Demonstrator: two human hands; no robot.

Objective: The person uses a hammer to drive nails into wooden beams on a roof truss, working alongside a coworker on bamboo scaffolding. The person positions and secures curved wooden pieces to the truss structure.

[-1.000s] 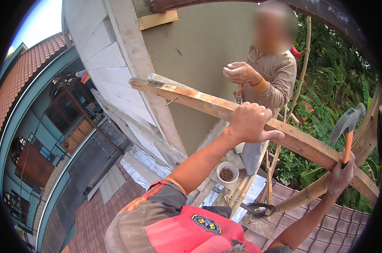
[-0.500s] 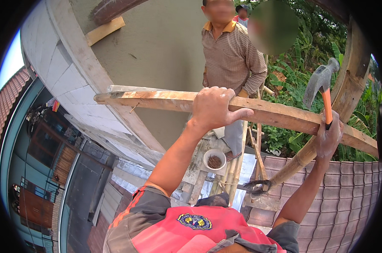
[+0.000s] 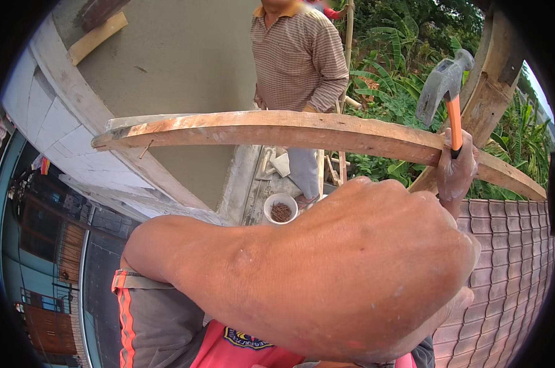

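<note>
A claw hammer [image 3: 452,113] with a grey head and orange handle stands head up in my right hand [image 3: 458,172]. The same hand rests against the long wooden beam [image 3: 259,129], near its right end. Crossing the view in front of me, the beam has a nail [image 3: 146,149] sticking out low at its left end. My left hand [image 3: 400,245] is off the beam, raised close to the camera with its back showing. Its fingers are curled in; whatever they hold, if anything, is hidden. Beyond my left forearm sits a white bowl [image 3: 267,208] of nails [image 3: 281,212].
A co-worker in a checked shirt [image 3: 299,61] stands behind the beam, with another person's red sleeve [image 3: 334,12] farther back. A thick timber post [image 3: 489,86] rises at right above a tiled roof [image 3: 498,264]. A pale block wall [image 3: 63,116] runs along the left.
My left hand has let go of the beam and come back toward the camera, closing. The right hand keeps the hammer at the beam. The view has shifted, moving the scene left and up.
</note>
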